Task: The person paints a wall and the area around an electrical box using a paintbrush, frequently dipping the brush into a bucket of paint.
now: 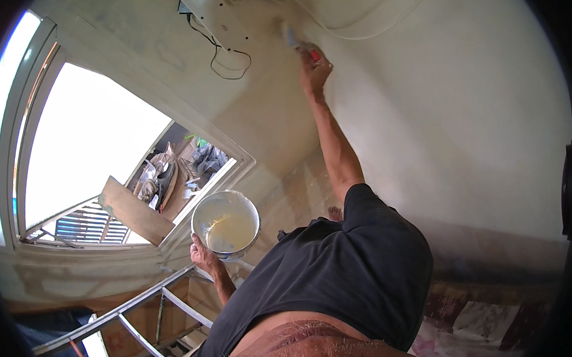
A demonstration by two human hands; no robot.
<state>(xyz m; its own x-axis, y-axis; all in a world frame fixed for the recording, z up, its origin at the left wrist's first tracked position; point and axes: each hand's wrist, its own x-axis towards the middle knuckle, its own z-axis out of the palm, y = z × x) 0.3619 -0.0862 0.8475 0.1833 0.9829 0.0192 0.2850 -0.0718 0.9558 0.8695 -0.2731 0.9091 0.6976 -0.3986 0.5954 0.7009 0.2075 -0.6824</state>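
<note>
My right hand [314, 68] is raised high at the wall corner [331, 27], closed on a red-handled brush [314, 54]; the brush's head is blurred and lies at or very near the wall, beside looped cables. My left hand [205, 255] grips a round bucket [226, 222] by its side, at waist height below the window. Pale, creamy liquid lies in the bottom of the bucket, and its rim is smeared white. The wall around the brush is off-white with beige, uneven patches.
An open window [248, 164] on the left shows piled junk [165, 173] outside, with a board [134, 210] across its lower part. A metal ladder [181, 308] stands below me. A perforated bracket [210, 15] and hanging wire [230, 74] are overhead. Crumpled sheeting [458, 339] lies lower right.
</note>
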